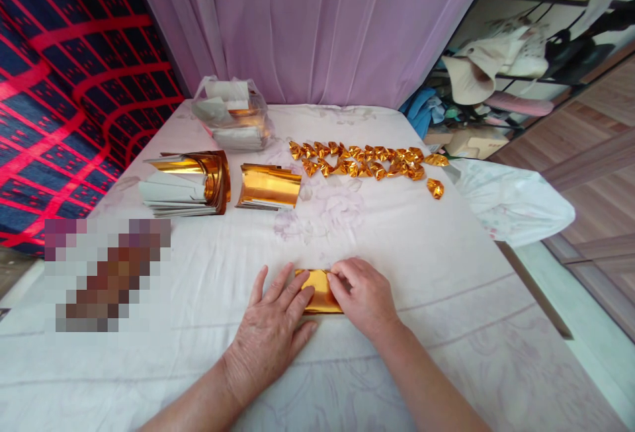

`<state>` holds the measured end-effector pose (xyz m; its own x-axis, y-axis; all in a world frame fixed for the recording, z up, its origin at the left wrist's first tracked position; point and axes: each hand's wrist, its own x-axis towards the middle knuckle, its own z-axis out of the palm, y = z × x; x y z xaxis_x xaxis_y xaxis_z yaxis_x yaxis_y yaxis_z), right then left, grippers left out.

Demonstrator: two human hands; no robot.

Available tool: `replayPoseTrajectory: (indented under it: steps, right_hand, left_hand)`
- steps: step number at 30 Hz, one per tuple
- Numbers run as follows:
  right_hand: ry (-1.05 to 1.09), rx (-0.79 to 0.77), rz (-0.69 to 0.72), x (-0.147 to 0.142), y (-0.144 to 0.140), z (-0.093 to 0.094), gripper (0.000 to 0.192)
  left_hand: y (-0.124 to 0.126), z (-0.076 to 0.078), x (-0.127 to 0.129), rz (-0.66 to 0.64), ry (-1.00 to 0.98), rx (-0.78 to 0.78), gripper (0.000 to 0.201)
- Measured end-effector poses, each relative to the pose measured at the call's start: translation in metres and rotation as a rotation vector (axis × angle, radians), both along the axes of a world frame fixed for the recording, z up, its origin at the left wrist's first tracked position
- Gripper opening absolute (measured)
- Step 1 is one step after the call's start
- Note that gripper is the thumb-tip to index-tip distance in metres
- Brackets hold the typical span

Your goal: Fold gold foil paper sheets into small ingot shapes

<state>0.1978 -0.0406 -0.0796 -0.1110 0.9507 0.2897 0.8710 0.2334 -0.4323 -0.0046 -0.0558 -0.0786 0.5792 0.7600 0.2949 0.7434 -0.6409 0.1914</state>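
A gold foil sheet lies folded on the white cloth near the front edge. My left hand rests flat with its fingers pressing the sheet's left part. My right hand pinches the sheet's upper right edge with its fingertips. Further back lie two stacks of gold foil paper, the left stack curled with white backs showing. Several folded gold pieces sit in rows at the back right, and one folded piece lies apart.
A clear plastic bag of paper stands at the back by a purple curtain. A red and blue patterned cloth is at the left. A white bag hangs off the table's right edge.
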Motion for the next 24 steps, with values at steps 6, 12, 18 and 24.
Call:
replayPoseTrajectory:
  steps: [6,12,18,24]
  right_hand:
    - [0.008,0.008,0.002,-0.0008,-0.0001,0.0022,0.015]
    - [0.002,0.008,0.006,0.0003,-0.0001,0.0013,0.014]
    - [-0.008,0.008,0.009,0.0004,0.0000,0.0020,0.015]
    - [-0.010,0.009,0.007,0.0006,-0.0001,0.0024,0.015]
  left_hand:
    - [-0.0003,0.0008,0.0002,0.000,-0.010,-0.008,0.039]
    - [-0.0003,0.0023,0.0001,-0.003,-0.015,-0.023,0.039]
    - [-0.0006,0.0041,0.0004,-0.005,0.001,-0.034,0.040]
    - [-0.0007,0.0035,-0.0002,-0.006,-0.008,-0.047,0.041]
